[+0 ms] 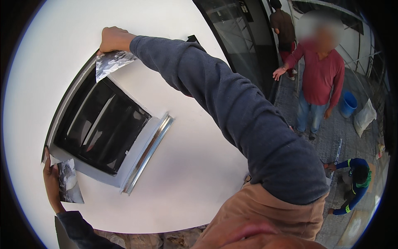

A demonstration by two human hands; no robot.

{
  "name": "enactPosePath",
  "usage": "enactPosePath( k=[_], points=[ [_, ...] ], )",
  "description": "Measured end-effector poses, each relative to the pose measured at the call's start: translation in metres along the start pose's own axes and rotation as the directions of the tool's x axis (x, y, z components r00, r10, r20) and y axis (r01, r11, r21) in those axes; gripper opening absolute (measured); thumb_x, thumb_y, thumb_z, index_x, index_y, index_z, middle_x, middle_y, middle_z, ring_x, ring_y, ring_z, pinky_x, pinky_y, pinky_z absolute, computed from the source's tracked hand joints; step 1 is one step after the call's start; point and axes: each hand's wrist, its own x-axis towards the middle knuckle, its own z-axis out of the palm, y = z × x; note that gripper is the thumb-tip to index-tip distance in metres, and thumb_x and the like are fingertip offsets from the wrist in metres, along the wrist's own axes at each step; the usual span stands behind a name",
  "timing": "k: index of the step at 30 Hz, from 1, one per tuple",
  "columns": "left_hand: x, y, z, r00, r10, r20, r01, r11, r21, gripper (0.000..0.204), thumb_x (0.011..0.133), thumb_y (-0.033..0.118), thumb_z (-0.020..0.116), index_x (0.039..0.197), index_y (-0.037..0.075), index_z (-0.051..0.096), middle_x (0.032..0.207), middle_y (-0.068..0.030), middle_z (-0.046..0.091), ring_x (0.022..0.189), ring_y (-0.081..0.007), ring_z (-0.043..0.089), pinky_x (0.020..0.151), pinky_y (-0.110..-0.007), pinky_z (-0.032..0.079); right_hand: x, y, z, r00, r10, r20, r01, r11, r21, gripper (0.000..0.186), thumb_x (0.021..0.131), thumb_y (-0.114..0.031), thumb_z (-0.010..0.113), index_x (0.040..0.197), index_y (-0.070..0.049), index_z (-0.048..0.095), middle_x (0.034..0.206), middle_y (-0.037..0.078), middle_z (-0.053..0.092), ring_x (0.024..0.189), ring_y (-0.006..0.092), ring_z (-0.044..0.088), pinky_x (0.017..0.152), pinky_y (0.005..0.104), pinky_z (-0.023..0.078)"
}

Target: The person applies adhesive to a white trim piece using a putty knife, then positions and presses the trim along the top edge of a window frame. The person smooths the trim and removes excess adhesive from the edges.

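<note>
upper sheet (112, 65) | grey-white, tilted | lower sheet (71, 184) | grey-black | both by window (108, 124)

White wall (195, 170), brightly lit; dark-paned window (114, 130) set in; tall glass door (234, 35); grey patterned floor (325, 147) at right

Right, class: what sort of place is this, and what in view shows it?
Probably a building being built or renovated: a bare metal strip runs along one side of the dark window, a blue bucket and a pale sack stand on the floor.
</note>
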Motion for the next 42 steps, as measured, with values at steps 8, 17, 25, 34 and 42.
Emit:
enactPosePath(
  k=[8, 17, 25, 34, 42],
  points=[
    [0.001, 0.01, 0.003, 0.998, 0.047, -0.042, -0.044, 0.996, 0.073, 0.066, 0.089, -0.015, 0.037, 0.152, 0.005, 0.039, 0.156, -0.0097, 0.042, 0.133, -0.0182, 0.049, 0.109, -0.027, 0.036, -0.009, -0.007, -0.003, 0.998, 0.019, -0.062, -0.019, 1.0, 0.009, 0.051, 0.073, -0.04, 0.084, 0.106, -0.002, 0.075, 0.108, 0.019, 0.073, 0.102, 0.0341, 0.071, 0.091, 0.0439, 0.055],
    [-0.013, 0.047, 0.018, 0.996, 0.048, -0.074, -0.031, 0.977, 0.211, 0.063, 0.093, -0.01, 0.043, 0.152, 0.011, 0.042, 0.149, -0.0081, 0.051, 0.108, -0.0114, 0.057, 0.095, -0.024, 0.042, -0.023, -0.011, -0.011, 0.993, -0.014, -0.113, 0.015, 1.0, 0.005, 0.067, 0.07, -0.048, 0.086, 0.109, 0.004, 0.07, 0.102, 0.021, 0.073, 0.098, 0.0348, 0.072, 0.089, 0.0442, 0.054],
    [-0.005, 0.043, 0.013, 0.992, 0.118, -0.043, -0.098, 0.944, 0.314, 0.065, 0.089, -0.012, 0.043, 0.151, 0.007, 0.042, 0.154, -0.0089, 0.047, 0.131, -0.017, 0.051, 0.108, -0.028, 0.036, -0.023, -0.006, 0.002, 0.984, 0.043, -0.175, -0.038, 0.999, 0.031, 0.084, 0.066, -0.05, 0.089, 0.119, 0.008, 0.06, 0.11, 0.021, 0.071, 0.104, 0.0342, 0.07, 0.09, 0.0405, 0.054],
    [-0.002, 0.039, 0.01, 0.998, 0.057, -0.032, -0.044, 0.944, 0.326, 0.066, 0.088, -0.009, 0.044, 0.152, 0.005, 0.04, 0.157, -0.0064, 0.043, 0.133, -0.0157, 0.049, 0.108, -0.028, 0.036, -0.107, -0.005, 0.0, 0.951, 0.077, -0.298, 0.054, 0.912, 0.407, 0.038, 0.085, -0.03, 0.075, 0.104, 0.002, 0.066, 0.095, 0.021, 0.072, 0.09, 0.0305, 0.071, 0.081, 0.039, 0.054],
    [-0.002, 0.039, 0.009, 0.998, -0.057, -0.025, 0.06, 0.99, 0.129, 0.065, 0.094, -0.008, 0.04, 0.154, 0.017, 0.041, 0.153, -0.0082, 0.047, 0.12, -0.0105, 0.055, 0.101, -0.024, 0.041, -0.356, 0.071, 0.068, 0.776, 0.024, 0.631, -0.608, 0.296, 0.736, 0.012, 0.091, -0.013, 0.061, 0.082, -0.004, 0.06, 0.067, 0.0, 0.052, 0.057, 0.0077, 0.046, 0.051, 0.0254, 0.037]
  ],
)
